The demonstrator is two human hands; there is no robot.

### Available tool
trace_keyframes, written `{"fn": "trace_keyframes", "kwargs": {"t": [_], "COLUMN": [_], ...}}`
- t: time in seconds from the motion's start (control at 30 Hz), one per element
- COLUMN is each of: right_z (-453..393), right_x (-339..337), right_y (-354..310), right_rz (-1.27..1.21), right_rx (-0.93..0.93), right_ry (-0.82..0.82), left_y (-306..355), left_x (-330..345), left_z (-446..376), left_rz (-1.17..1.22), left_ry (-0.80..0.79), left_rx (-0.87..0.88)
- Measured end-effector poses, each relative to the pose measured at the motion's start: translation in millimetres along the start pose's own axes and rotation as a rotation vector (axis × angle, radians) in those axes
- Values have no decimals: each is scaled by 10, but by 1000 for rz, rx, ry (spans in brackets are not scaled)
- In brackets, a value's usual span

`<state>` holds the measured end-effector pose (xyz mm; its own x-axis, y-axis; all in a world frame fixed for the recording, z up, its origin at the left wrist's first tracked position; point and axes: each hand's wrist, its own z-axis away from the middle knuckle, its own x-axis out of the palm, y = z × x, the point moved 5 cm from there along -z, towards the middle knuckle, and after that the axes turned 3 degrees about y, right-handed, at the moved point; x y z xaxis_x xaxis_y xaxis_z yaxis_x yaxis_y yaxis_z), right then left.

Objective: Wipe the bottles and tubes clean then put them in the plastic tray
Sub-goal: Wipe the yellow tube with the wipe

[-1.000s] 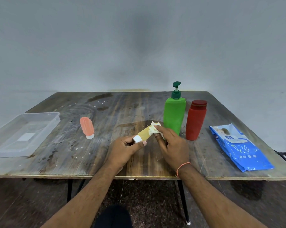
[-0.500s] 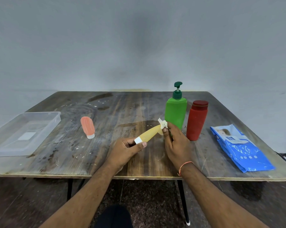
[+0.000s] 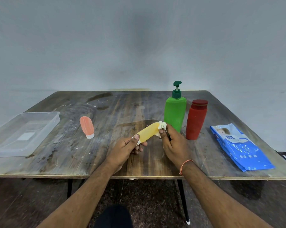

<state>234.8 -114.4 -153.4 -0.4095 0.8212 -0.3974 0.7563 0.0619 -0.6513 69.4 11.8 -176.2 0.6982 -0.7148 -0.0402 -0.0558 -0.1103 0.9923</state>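
My left hand [image 3: 127,148] pinches the white cap end of a yellow tube [image 3: 148,132], held slanted above the table's middle. At the tube's far end my right hand [image 3: 173,142] pinches a crumpled white wipe [image 3: 162,125] against it. A pink tube [image 3: 86,127] stands cap down to the left. A green pump bottle [image 3: 174,112] and a red bottle [image 3: 196,120] stand upright just behind my right hand. The clear plastic tray [image 3: 55,118] sits at the table's left edge with nothing in it.
A blue pack of wipes [image 3: 240,147] lies flat at the right side of the stained wooden table [image 3: 73,153]. A grey wall rises behind the table. Dark floor and the table's legs show below the near edge.
My right hand has slid the wipe along the yellow tube from near its middle to its far end, uncovering most of the tube. My left hand's grip on the cap is unchanged.
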Motion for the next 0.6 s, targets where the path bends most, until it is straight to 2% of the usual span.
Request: {"fn": "trace_keyframes", "kwargs": {"t": [0.27, 0.4, 0.6], "right_z": [-11, -4, 22], "right_x": [60, 87, 229], "right_y": [81, 71, 105], "right_rz": [3, 88, 221], "right_rx": [55, 30, -49], "right_ry": [-37, -87, -275], "left_y": [-19, -59, -100], "left_x": [27, -31, -167], "left_z": [-53, -72, -104], "left_rz": [-52, 5, 220], "left_ry": [61, 150, 266], "left_rx": [4, -8, -9]}}
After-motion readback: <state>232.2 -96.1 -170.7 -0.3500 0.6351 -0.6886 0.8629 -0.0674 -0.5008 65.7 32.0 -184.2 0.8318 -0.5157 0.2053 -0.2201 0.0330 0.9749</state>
